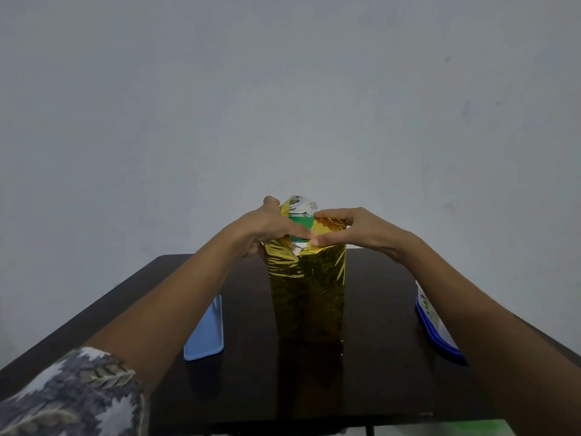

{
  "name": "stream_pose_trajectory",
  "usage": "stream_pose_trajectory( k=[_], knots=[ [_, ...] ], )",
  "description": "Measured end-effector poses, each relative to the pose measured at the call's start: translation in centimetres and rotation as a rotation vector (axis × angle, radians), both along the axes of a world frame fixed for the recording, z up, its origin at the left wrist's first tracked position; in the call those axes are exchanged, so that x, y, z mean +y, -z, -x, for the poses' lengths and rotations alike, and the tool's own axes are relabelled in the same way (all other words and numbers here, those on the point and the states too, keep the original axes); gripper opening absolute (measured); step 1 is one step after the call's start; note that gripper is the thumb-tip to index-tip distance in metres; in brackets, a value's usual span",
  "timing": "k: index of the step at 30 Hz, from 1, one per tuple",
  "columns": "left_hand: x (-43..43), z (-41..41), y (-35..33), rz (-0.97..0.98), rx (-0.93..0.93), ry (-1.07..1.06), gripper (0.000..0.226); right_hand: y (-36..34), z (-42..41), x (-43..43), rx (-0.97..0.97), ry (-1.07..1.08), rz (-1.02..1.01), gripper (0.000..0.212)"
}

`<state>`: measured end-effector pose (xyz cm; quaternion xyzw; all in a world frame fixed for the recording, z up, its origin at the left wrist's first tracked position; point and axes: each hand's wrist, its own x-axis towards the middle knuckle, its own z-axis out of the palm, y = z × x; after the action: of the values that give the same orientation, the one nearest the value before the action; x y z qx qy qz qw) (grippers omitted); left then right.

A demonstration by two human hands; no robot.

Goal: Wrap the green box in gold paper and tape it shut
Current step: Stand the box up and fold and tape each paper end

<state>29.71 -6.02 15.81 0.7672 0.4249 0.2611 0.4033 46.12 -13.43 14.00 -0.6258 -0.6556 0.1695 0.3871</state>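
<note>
The green box (pixel 300 222) stands upright on the dark table (pixel 386 357), its sides covered in crinkled gold paper (pixel 309 287). Only a green patch shows at the open top end, where silver-backed flaps stick up. My left hand (pixel 267 229) presses straight fingers across the top from the left, with its thumb raised behind the paper. From the right, my right hand (pixel 349 231) pinches the gold flap between thumb and forefinger at the top front edge. No tape is visible.
A light blue flat object (pixel 206 330) lies on the table left of the box, partly under my left forearm. A blue-and-white object (pixel 435 325) lies at the right, partly hidden by my right forearm. A plain grey wall stands behind.
</note>
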Motion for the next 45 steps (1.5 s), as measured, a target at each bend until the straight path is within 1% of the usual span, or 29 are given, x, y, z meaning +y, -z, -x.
stream_pose_trajectory(
  k=[4, 9, 11, 13, 14, 15, 16, 17, 18, 19, 20, 21, 22, 24, 28, 30, 32, 34, 38, 39, 40, 42, 43, 44, 45],
  knots=[
    [0.0, 0.0, 0.2, 0.004, -0.007, 0.007, 0.091, 0.1, 0.1, 0.1, 0.020, -0.003, 0.010, 0.064],
    [0.2, 0.2, 0.6, 0.005, -0.043, 0.015, 0.092, 0.3, 0.3, 0.1, 0.000, 0.008, 0.012, 0.066],
    [0.4, 0.9, 0.7, 0.084, -0.123, 0.060, 0.085, 0.2, 0.3, 0.3, 0.025, 0.015, 0.009, 0.067],
    [1.1, 2.5, 1.2, 0.200, -0.296, 0.079, 0.071, 0.2, 0.2, 0.5, 0.028, 0.025, 0.019, 0.068],
    [1.6, 3.6, 1.8, 0.221, -0.363, 0.039, 0.067, 0.1, 0.1, 0.6, 0.019, 0.029, 0.030, 0.069],
    [2.1, 4.8, 2.6, 0.194, -0.374, -0.036, 0.066, 0.2, 0.0, 0.8, 0.015, 0.028, 0.040, 0.069],
    [2.7, 6.1, 3.7, 0.127, -0.328, -0.128, 0.063, 0.2, 0.0, 0.8, 0.016, 0.025, 0.046, 0.070],
    [3.3, 7.5, 5.1, 0.048, -0.248, -0.225, 0.055, 0.3, -0.1, 0.9, 0.016, 0.018, 0.049, 0.070],
    [4.0, 8.8, 6.6, -0.034, -0.125, -0.311, 0.046, 0.4, -0.1, 1.0, 0.015, 0.014, 0.054, 0.070],
    [4.6, 10.0, 8.1, -0.086, 0.007, -0.369, 0.044, 0.3, -0.1, 1.0, 0.013, 0.012, 0.056, 0.070],
    [5.1, 11.0, 9.6, -0.099, 0.124, -0.394, 0.047, 0.3, 0.0, 1.0, 0.010, 0.010, 0.062, 0.070],
    [5.4, 11.7, 10.8, -0.058, 0.171, -0.403, 0.048, 0.3, 0.0, 0.9, 0.005, 0.010, 0.068, 0.070],
    [5.5, 12.3, 11.7, -0.003, 0.155, -0.400, 0.047, 0.2, 0.1, 0.8, 0.000, 0.011, 0.075, 0.070],
    [5.3, 12.4, 12.5, 0.088, 0.065, -0.398, 0.043, 0.2, 0.2, 0.5, -0.006, 0.013, 0.081, 0.069],
    [4.5, 11.7, 11.0, 0.255, -0.152, -0.440, 0.034, 0.1, 0.4, 0.0, -0.026, 0.032, 0.088, 0.065],
    [4.5, 12.0, 10.3, 0.345, -0.191, -0.453, 0.035, 0.1, 0.4, -0.2, -0.011, 0.027, 0.084, 0.064],
    [4.5, 12.2, 9.9, 0.405, -0.190, -0.464, 0.042, 0.2, 0.5, -0.3, -0.004, 0.024, 0.075, 0.063],
    [4.5, 12.2, 9.6, 0.428, -0.198, -0.463, 0.041, 0.2, 0.6, -0.4, -0.013, 0.029, 0.077, 0.063],
    [4.0, 11.7, 9.1, 0.479, -0.259, -0.466, 0.025, 0.3, 0.5, -0.6, 0.002, 0.043, 0.072, 0.063],
    [3.8, 11.6, 9.2, 0.496, -0.258, -0.467, 0.027, 0.2, 0.6, -0.6, 0.014, 0.043, 0.072, 0.063],
    [3.6, 11.6, 9.4, 0.508, -0.249, -0.471, 0.034, 0.3, 0.6, -0.7, 0.020, 0.049, 0.077, 0.063],
    [3.5, 11.7, 10.0, 0.504, -0.240, -0.495, 0.057, 0.3, 0.8, -0.7, -0.003, 0.080, 0.090, 0.066],
    [3.4, 11.8, 10.2, 0.486, -0.237, -0.510, 0.062, 0.4, 0.8, -0.7, -0.015, 0.099, 0.102, 0.067],
    [3.3, 11.8, 10.1, 0.456, -0.245, -0.525, 0.059, 0.3, 0.9, -0.8, -0.021, 0.112, 0.110, 0.068],
    [3.0, 11.7, 10.0, 0.425, -0.250, -0.543, 0.051, 0.4, 0.9, -0.8, -0.020, 0.116, 0.118, 0.069]
  ],
)
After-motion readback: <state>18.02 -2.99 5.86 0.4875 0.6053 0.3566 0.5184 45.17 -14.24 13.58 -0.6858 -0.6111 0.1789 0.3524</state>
